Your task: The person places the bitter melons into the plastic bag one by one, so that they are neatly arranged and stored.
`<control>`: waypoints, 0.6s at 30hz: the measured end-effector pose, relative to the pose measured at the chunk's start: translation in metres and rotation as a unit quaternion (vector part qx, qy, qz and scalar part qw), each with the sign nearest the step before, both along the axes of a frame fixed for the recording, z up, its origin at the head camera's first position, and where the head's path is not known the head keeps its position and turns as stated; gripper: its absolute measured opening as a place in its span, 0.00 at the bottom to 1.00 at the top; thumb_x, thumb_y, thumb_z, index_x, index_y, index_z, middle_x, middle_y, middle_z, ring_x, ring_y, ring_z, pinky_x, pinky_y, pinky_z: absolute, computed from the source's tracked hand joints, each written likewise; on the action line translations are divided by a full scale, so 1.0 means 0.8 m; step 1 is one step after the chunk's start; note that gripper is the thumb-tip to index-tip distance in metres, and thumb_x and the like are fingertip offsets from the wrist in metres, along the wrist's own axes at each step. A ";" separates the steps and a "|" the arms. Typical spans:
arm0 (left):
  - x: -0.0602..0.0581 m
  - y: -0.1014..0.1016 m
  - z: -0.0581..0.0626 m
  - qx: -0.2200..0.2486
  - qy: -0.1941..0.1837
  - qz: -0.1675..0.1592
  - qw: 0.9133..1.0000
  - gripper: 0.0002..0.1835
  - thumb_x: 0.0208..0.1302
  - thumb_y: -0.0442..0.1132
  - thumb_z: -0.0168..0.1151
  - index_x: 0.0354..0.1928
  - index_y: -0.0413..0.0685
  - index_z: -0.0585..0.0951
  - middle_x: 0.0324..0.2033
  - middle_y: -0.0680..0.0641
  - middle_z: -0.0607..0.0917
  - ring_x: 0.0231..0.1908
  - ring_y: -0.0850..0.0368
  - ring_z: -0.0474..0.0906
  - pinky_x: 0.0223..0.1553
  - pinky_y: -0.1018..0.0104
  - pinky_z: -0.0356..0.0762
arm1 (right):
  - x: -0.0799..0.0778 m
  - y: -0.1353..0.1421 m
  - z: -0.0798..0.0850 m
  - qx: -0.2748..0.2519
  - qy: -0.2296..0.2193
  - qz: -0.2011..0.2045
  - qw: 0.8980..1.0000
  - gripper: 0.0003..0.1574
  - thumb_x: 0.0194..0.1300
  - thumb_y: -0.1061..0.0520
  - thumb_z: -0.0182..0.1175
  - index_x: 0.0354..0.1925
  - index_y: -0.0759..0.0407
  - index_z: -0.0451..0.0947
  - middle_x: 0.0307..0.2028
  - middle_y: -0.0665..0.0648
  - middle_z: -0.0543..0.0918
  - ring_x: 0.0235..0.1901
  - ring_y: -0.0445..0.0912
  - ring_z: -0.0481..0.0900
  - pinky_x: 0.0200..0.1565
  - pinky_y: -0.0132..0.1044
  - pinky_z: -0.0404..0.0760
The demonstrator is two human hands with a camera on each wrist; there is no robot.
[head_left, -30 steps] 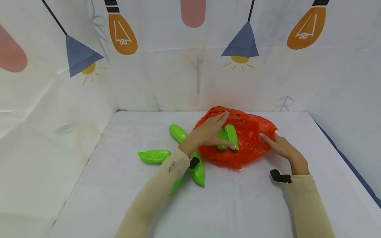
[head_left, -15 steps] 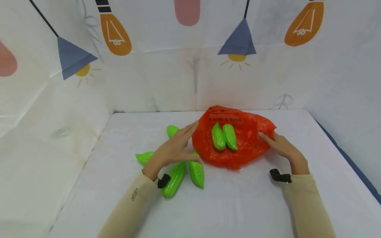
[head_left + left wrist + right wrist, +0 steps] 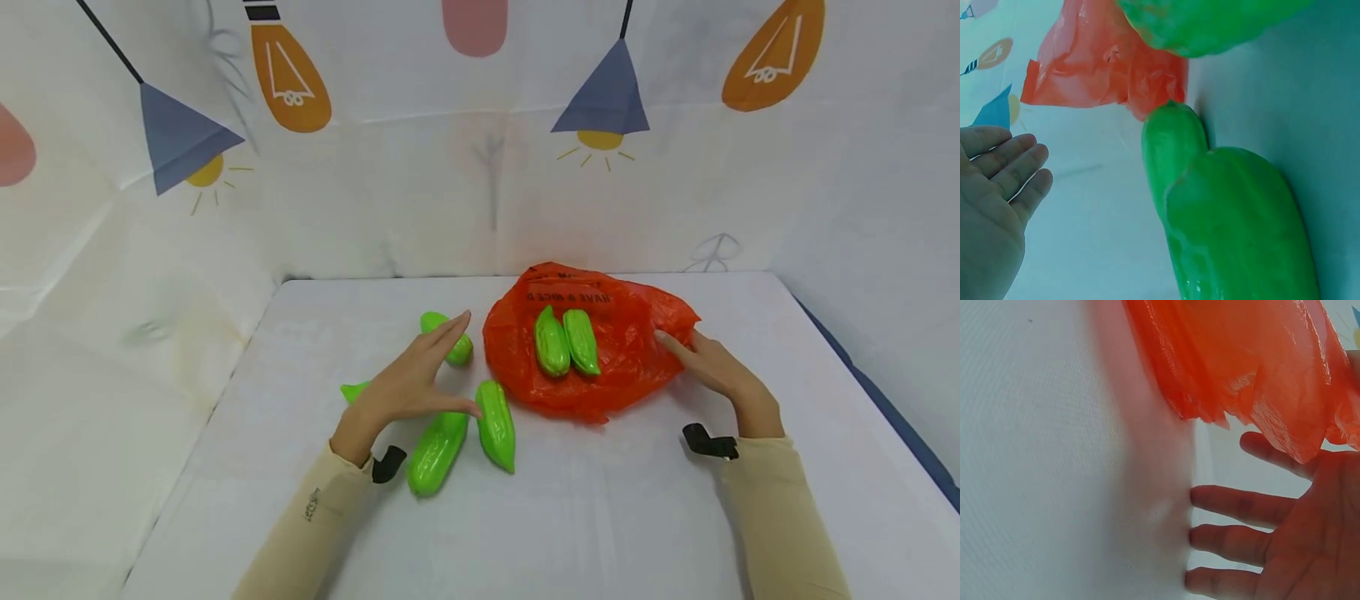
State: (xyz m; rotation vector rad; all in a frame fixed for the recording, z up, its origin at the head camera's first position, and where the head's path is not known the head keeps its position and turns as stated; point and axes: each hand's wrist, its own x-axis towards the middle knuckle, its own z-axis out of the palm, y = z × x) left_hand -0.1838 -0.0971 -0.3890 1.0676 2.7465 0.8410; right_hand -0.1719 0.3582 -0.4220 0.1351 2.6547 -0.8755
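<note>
My left hand (image 3: pixel 405 383) hovers with spread fingers over loose, shiny green gourd-shaped vegetables, holding nothing. Its thumb overlaps the upper part of one gourd (image 3: pixel 498 437); a larger gourd (image 3: pixel 437 454) lies left of that. Behind the hand, another gourd (image 3: pixel 459 353) and a gourd tip (image 3: pixel 352 391) are partly covered. Two more gourds, a left one (image 3: pixel 552 346) and a right one (image 3: pixel 581 343), lie side by side on the crumpled red plastic bag (image 3: pixel 633 367). At the bag's right edge, my right hand (image 3: pixel 723 375) pinches the plastic, its other fingers (image 3: pixel 1235 544) extended below.
A white cloth covers the table (image 3: pixel 585 508). A pale curtain (image 3: pixel 360 200) printed with lamps and bulbs hangs behind it, and white sheeting (image 3: pixel 877 250) stands along the right side. Black camera mounts sit at both wrists.
My left hand has moved left, away from the two gourds on the bag, to over the loose ones. The right hand stays at the bag's edge.
</note>
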 end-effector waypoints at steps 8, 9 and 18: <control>-0.001 -0.008 -0.005 -0.007 -0.006 0.003 1.000 0.68 0.38 0.76 0.69 0.78 0.62 0.46 0.76 0.54 0.54 0.73 0.47 0.57 0.71 0.47 0.61 | 0.002 0.001 -0.003 0.001 0.002 0.007 1.000 0.61 0.67 0.22 0.37 0.77 0.62 0.37 0.70 0.73 0.59 0.68 0.70 0.56 0.57 0.77 0.61; -0.001 -0.007 -0.006 -0.008 -0.004 -0.002 1.000 0.68 0.38 0.75 0.70 0.78 0.61 0.46 0.76 0.53 0.55 0.73 0.47 0.57 0.71 0.47 0.61 | 0.003 0.000 -0.003 0.001 0.003 0.006 1.000 0.61 0.67 0.22 0.37 0.77 0.62 0.37 0.70 0.73 0.59 0.68 0.70 0.56 0.58 0.77 0.61; 0.002 0.006 -0.012 -0.036 0.001 -0.027 0.999 0.69 0.38 0.75 0.70 0.78 0.52 0.49 0.76 0.52 0.55 0.72 0.47 0.58 0.71 0.51 0.62 | 0.003 0.000 0.002 0.006 0.003 0.008 1.000 0.61 0.68 0.23 0.37 0.77 0.64 0.37 0.70 0.74 0.59 0.67 0.71 0.56 0.57 0.77 0.61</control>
